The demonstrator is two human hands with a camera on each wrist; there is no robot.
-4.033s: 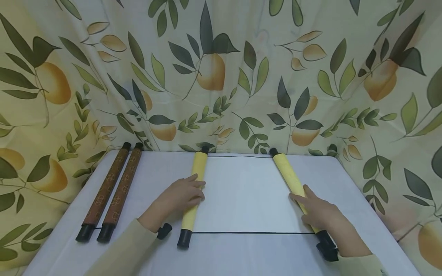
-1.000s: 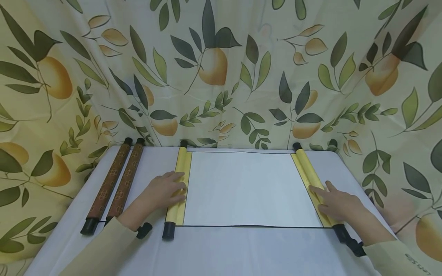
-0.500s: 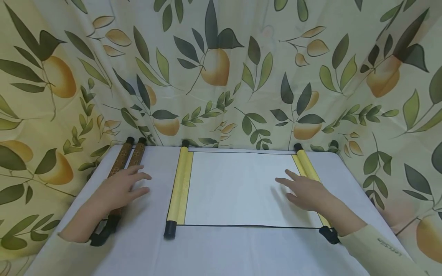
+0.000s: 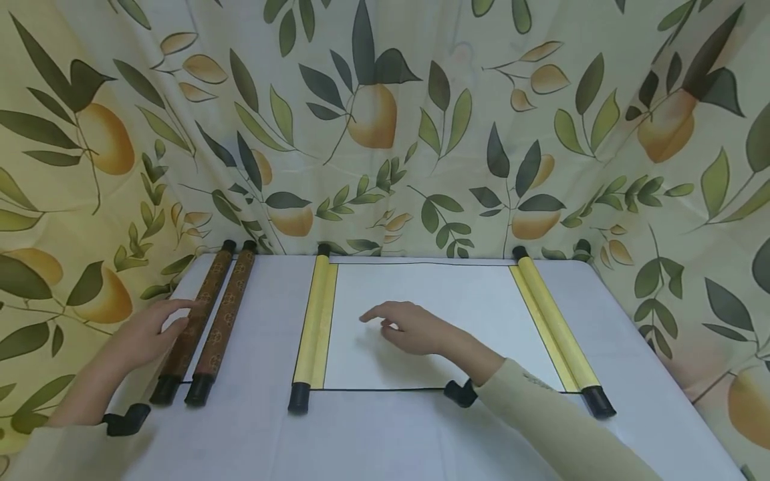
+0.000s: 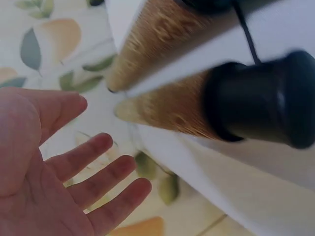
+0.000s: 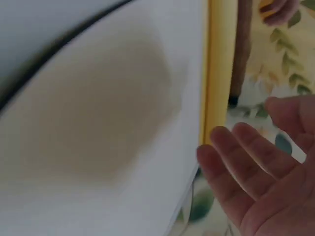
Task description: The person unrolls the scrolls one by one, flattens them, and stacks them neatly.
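Observation:
An unrolled scroll with a white sheet [image 4: 433, 287] lies flat on the table, between a left yellow roller [image 4: 308, 321] and a right yellow roller [image 4: 556, 321]. Over the sheet's left half hovers my right hand [image 4: 415, 327], casting a shadow; its fingers are loosely bent and hold nothing. A brown patterned scroll [image 4: 224, 321], rolled up as two rods with black end caps, lies at the left. My left hand [image 4: 141, 337] is beside its outer rod, fingers spread, and in the left wrist view the hand [image 5: 74, 182] is apart from the rods and holds nothing.
The table [image 4: 373, 441] has a white cloth and rounded back corners. A curtain [image 4: 385, 194] printed with fruit and leaves hangs right behind it and along both sides. Short black cords [image 4: 188, 382] join the brown rods' ends.
Both hands spread the yellow rollers apart and let them go. My left hand then moved left to the brown scroll, while my right hand moved left over the white sheet.

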